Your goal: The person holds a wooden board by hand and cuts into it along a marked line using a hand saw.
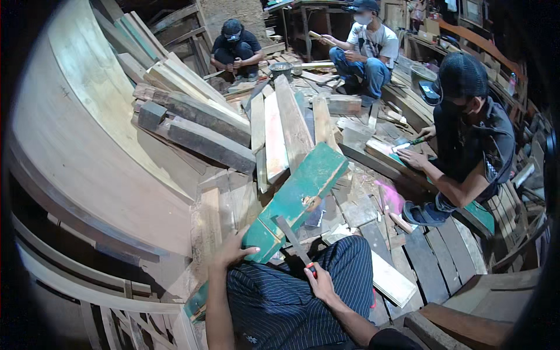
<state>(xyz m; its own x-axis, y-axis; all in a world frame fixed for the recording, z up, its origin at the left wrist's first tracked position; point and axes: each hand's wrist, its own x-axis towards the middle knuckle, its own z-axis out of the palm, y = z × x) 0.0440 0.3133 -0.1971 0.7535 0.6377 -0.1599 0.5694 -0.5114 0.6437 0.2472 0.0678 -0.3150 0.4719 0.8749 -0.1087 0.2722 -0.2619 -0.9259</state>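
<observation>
Across my lap and the pile ahead lies a thick green-painted board [300, 201], tilted up to the right, with a bare wood patch near its middle. My left hand [233, 251] grips its near left corner, thumb on top; the other fingers are mostly hidden. In my right hand [321, 283] is a long flat-bladed tool [293, 242] with a red and black handle. Its grey blade points up and left, and the tip overlaps the board's lower edge. I cannot tell whether the tip touches the wood.
Stacked planks and beams [198, 140] fill the far left, beside a large curved wooden panel [105, 157]. A co-worker [466, 128] at right works a board with a green-handled tool. Two more people squat at the back, near a bucket [280, 70]. A pale board [392, 280] lies right of my knee.
</observation>
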